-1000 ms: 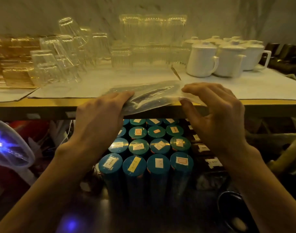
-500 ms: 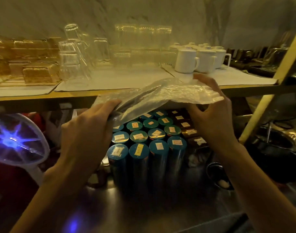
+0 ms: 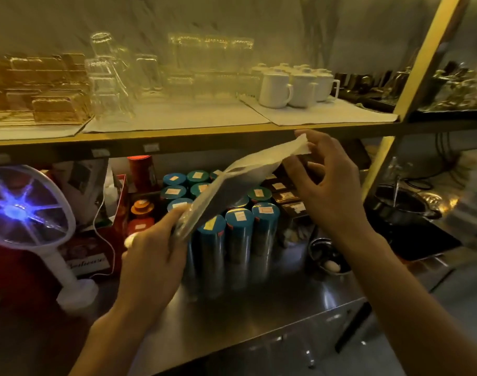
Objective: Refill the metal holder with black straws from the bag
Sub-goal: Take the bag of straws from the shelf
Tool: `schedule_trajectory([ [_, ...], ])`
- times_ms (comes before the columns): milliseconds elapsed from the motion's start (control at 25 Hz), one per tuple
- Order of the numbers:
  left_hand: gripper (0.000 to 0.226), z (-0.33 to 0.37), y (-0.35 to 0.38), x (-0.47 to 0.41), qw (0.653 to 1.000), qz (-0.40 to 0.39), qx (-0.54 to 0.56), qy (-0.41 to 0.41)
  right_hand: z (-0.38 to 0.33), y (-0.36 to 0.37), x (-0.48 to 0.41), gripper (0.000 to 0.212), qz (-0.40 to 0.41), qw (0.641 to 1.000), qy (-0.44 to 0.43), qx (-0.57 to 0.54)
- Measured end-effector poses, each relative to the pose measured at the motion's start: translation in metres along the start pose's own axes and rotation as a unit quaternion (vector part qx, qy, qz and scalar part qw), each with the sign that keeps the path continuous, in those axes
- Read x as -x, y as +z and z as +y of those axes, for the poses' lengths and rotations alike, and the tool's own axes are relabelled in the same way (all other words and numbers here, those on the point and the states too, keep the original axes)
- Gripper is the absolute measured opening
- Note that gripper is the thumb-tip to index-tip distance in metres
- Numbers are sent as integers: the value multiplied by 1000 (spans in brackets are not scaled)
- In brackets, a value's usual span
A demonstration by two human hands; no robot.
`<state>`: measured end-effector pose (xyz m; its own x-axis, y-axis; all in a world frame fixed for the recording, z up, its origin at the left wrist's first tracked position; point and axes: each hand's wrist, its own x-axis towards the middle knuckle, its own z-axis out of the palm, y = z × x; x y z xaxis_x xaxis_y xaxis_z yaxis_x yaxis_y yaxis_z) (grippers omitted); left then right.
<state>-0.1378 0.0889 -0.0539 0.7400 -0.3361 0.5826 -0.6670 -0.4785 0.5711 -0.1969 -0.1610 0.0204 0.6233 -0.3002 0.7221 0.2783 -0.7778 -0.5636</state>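
Observation:
A clear plastic bag (image 3: 240,183) with dark straws inside hangs tilted in the air below the shelf edge, over the blue canisters. My left hand (image 3: 153,256) grips its lower end from underneath. My right hand (image 3: 327,180) pinches its upper white end between thumb and fingers. The straws show only as a dark mass through the plastic. No metal holder is in view.
A shelf (image 3: 194,131) above carries clear glasses (image 3: 110,85) and white mugs (image 3: 275,89). Several blue-lidded canisters (image 3: 238,240) stand on the steel counter (image 3: 259,316). A white racket-shaped device with blue light (image 3: 23,207) stands left; a small bowl (image 3: 327,256) and sink (image 3: 402,202) lie right.
The bag has come off the shelf edge and dropped below it, tilting steeply. My left hand sank to its lower end and my right hand holds the top. The view widened and shifted right.

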Motion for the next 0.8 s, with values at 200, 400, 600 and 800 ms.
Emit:
schedule_trajectory([
  [200, 19, 69, 42, 35, 988, -74, 132, -13, 36, -63, 43, 53, 11, 996, 89, -5],
  [400, 24, 148, 112, 70, 964, -159, 211, -16, 69, -170, 123, 84, 68, 960, 265, -65],
  [600, 16, 239, 186, 122, 913, -282, 291, -40, 91, -277, 228, 63, 103, 900, 405, -126],
  [800, 13, 329, 240, 180, 822, -426, 376, -34, 79, -372, 334, 35, 163, 861, 459, -147],
])
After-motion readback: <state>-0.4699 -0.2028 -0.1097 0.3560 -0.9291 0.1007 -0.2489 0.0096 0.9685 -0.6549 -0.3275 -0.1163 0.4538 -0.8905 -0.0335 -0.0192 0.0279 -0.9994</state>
